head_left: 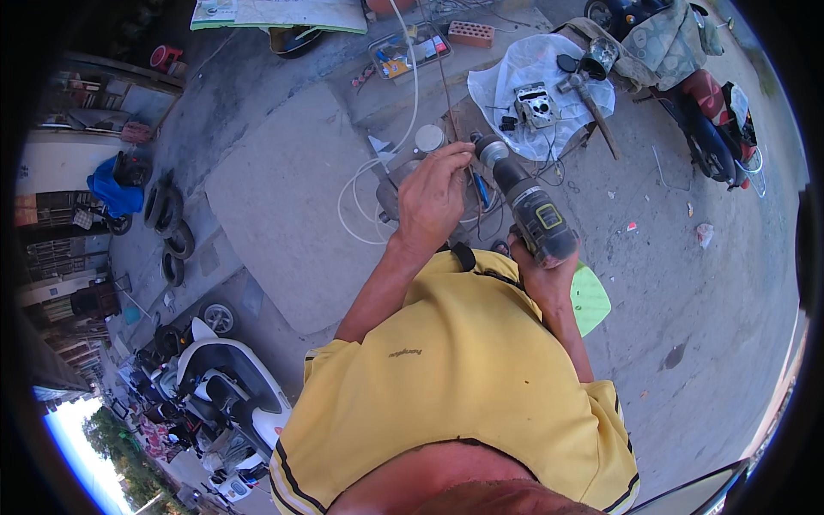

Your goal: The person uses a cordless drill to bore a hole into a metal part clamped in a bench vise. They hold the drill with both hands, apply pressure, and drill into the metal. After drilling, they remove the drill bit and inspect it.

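Observation:
My right hand (536, 266) grips a cordless drill (536, 210), dark with a yellow-edged panel, its silver chuck (491, 149) angled up and to the left. My left hand (433, 189) has its fingertips pinched by the chuck's front; whatever they hold is too small to make out. Beneath and around my left hand are a grey metal part (390, 199), loops of clear hose (350, 184) and a blue-handled tool (481, 187). A round pale disc (429, 137) lies just above it. My yellow shirt hides part of the area below my hands.
A white sheet (489, 81) holds an engine part (534, 107) and a hammer (592, 107). Above are a tool tray (395, 73) and brick (470, 34). Scooters (704, 137) stand right and lower left (232, 386); tyres (178, 240) lie left. A green object (590, 292) is beside me.

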### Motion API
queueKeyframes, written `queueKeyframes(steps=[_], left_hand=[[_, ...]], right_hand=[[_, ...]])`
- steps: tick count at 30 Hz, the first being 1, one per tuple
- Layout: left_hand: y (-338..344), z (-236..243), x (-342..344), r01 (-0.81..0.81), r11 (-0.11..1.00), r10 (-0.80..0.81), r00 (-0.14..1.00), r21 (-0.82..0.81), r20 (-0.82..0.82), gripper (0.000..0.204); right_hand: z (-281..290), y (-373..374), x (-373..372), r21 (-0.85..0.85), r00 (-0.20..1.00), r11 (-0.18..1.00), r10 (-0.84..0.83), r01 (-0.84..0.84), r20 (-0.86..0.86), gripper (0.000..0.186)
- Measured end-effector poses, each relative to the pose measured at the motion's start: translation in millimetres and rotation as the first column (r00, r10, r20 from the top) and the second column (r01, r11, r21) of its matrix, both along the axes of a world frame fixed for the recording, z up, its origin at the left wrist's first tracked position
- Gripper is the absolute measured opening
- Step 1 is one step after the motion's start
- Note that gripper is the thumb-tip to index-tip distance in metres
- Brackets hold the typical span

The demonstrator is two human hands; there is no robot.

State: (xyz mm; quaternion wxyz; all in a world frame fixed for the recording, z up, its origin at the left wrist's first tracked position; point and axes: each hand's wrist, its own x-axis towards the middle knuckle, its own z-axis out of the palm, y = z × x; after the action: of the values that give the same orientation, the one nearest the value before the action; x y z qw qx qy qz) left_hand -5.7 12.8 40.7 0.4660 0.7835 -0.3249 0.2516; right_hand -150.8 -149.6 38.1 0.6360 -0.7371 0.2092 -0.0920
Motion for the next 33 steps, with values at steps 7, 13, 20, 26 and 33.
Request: queueKeyframes(steps=[7,13,20,26,33], left_hand=[[-2.5,-4.8,-1.2,-0.031,0.994,0.018,0.991,-0.1,-0.129,0.016],[-3.0,-7.4,0.1,-0.049,0.983,0.007,0.973,-0.175,-0.233,0.015],[-1.1,-8.4,0.9,-0.071,0.966,-0.015,0.945,-0.25,-0.327,0.012],[-3.2,-4.9,1.1,-0.103,0.965,0.009,0.931,-0.24,-0.364,0.011],[-4.7,0.0,1.1,-0.136,0.965,0.046,0.931,-0.226,-0.363,0.012]], right_hand=[[-0.6,0.0,0.7,-0.006,1.0,1.0,0.006,-0.006,0.016,0.021],[2.3,-0.9,0.9,-0.01,0.999,1.0,0.016,-0.016,0.027,0.021],[5.7,0.1,2.1,0.009,0.999,1.0,0.027,-0.027,0.03,0.022],[7.0,0.2,3.2,0.016,0.999,1.0,0.027,-0.027,0.021,0.021],[5.9,-0.2,2.1,0.016,1.0,1.0,0.026,-0.026,-0.003,0.021]])
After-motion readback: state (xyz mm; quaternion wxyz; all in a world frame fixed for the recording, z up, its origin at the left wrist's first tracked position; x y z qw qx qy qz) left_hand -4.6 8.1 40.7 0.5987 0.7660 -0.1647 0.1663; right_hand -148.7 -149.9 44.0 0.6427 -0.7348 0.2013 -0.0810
